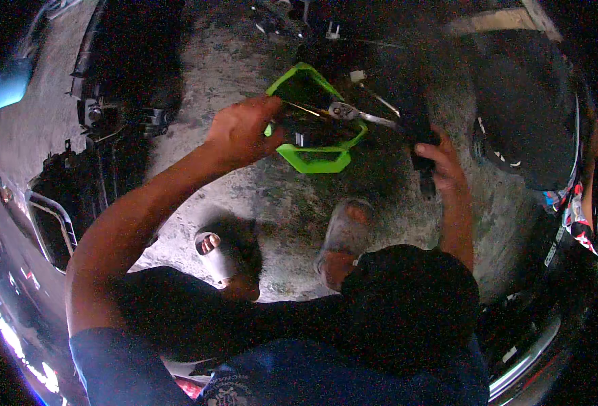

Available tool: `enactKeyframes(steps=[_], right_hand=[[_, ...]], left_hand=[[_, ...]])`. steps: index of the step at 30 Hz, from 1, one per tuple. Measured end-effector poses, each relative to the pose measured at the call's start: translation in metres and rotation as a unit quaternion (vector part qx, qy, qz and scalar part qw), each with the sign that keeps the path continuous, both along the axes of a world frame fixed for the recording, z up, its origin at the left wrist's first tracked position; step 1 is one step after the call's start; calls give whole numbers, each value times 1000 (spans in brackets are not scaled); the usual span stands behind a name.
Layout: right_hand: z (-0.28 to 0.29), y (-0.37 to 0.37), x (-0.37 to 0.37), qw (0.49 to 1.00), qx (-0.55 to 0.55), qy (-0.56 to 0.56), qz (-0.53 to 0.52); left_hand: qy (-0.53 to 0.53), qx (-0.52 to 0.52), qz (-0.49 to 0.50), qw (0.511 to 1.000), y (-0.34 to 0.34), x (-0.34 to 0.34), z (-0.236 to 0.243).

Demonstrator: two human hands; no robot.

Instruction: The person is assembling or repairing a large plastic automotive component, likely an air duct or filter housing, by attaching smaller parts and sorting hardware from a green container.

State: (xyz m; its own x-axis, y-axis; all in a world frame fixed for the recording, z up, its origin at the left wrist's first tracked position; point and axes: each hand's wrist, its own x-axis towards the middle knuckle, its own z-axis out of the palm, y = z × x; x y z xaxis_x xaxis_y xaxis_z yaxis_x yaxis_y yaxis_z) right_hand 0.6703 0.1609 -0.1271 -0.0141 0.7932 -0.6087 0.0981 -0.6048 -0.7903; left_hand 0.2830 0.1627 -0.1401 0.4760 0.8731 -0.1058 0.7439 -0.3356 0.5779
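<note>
A black tool tray [318,162] with bright green edging sits on the floor ahead of my feet. My left hand [243,132] is closed at its left edge, with the fingertips partly hidden. Close to those fingers lies a thin, yellowish rod [306,108]; whether I hold it is unclear. Across the tray's right side rests a shiny ratchet wrench [343,111], its handle running to the right. My right hand [441,159] grips a dark, flat object [421,145], thumb on top; its kind is lost in shadow.
Dark vehicle trim parts [99,169] line the left side. A large black rounded panel [525,108] stands at the right. A wooden piece [495,21] lies at the far right. Small pieces [279,24] are scattered at the back. My sandalled feet [346,233] stand on the stained concrete.
</note>
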Motion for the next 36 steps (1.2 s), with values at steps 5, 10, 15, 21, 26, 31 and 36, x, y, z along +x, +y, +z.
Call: enactKeyframes(steps=[5,10,15,21,26,31,36], right_hand=[[-42,-11,16,991,-29,124,-31],[-84,-15,37,960,-97,256,-57],[-84,-13,21,939,-100,315,-92],[-88,-11,21,958,-97,266,-52],[-78,-9,2,977,-2,-209,-51],[-18,-8,-33,855,269,-427,117],[16,6,-108,796,392,-347,303]], left_hand=[[20,-9,7,1000,2,1,-3],[41,35,-63,997,-1,18,8],[58,62,-73,994,0,35,7],[18,48,-144,988,-3,47,-10],[27,-83,-98,991,3,44,-7],[39,-33,-34,998,22,37,1],[-147,-58,127,979,56,6,2]])
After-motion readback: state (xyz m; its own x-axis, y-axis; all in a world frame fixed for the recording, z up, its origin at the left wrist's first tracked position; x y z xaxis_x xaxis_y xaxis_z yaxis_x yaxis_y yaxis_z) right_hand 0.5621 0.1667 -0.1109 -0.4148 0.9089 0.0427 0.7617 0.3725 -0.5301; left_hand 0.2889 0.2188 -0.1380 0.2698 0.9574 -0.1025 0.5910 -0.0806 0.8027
